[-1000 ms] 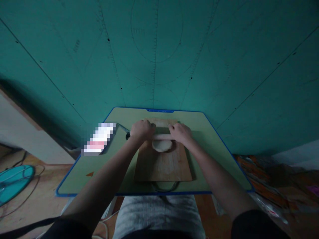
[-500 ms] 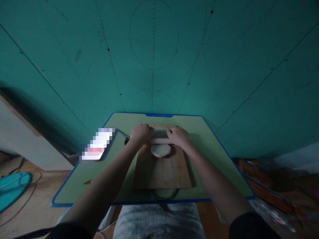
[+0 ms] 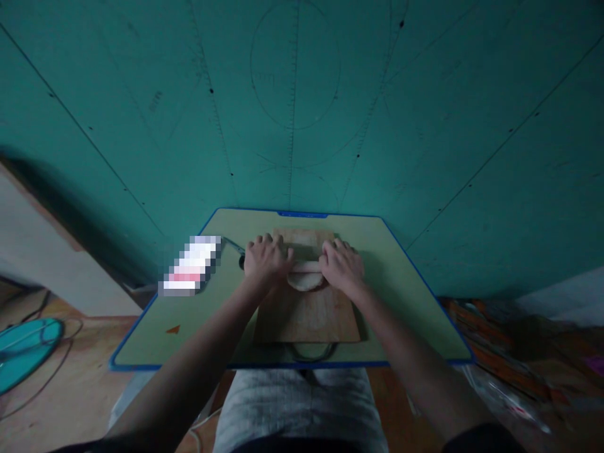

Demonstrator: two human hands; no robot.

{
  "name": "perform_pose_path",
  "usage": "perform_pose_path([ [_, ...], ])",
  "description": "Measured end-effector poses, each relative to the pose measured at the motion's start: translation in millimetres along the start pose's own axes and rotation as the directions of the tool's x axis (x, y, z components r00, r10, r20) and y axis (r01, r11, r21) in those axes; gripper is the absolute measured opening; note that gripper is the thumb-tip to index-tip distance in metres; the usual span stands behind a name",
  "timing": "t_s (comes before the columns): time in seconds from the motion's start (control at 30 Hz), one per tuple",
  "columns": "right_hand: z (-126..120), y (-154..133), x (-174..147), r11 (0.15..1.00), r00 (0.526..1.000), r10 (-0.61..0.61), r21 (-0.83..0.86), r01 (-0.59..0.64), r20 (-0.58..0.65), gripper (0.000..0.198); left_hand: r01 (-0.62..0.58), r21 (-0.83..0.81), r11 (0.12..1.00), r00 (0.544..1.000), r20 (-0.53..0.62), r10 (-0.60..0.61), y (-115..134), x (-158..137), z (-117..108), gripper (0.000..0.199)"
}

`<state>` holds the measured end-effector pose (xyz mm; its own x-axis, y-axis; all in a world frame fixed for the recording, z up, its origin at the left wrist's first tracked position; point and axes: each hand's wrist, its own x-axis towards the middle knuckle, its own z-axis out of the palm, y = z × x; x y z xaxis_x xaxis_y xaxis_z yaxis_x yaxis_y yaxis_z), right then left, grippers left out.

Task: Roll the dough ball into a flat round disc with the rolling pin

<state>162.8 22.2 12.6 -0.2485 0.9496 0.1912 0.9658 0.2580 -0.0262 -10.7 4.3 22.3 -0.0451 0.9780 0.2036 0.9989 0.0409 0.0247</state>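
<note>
A pale rolling pin lies crosswise over a round, flat piece of dough, covering its far part. My left hand is closed around the pin's left end, and my right hand grips the right end. Both ends of the pin are hidden under my palms and fingers. Beneath the dough is a wooden cutting board, with a dark loop handle at its near edge.
The board rests on a small greenish table with a blue rim, against a green wall. On its left are a blurred-out phone-like device, a thin metal tool with a dark end and a small orange triangle.
The rolling pin has come from beyond the dough's far edge onto its far part. My fingers look more spread over the pin's ends. The view has shifted slightly.
</note>
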Motion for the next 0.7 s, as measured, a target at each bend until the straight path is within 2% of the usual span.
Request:
perform_pose_path([
  [0.17,2,-1,-24,0.995,0.989,-0.096,-0.003,0.097,-0.113,0.033,-0.063,-0.033,0.997,0.996,-0.068,0.061,1,-28,5,0.038],
  [0.37,9,2,-52,0.979,0.964,-0.191,0.027,0.2,-0.187,0.037,-0.123,-0.068,0.99,0.985,-0.128,0.113,1,-58,8,0.04],
  [0.53,16,8,-78,0.957,0.93,-0.268,0.038,0.287,-0.252,0.046,-0.172,-0.102,0.98,0.979,-0.128,0.159,1,-84,11,0.049],
  [0.7,18,8,-82,0.956,0.925,-0.28,0.016,0.294,-0.258,0.047,-0.15,-0.112,0.982,0.986,-0.085,0.141,1,-91,13,0.055],
])
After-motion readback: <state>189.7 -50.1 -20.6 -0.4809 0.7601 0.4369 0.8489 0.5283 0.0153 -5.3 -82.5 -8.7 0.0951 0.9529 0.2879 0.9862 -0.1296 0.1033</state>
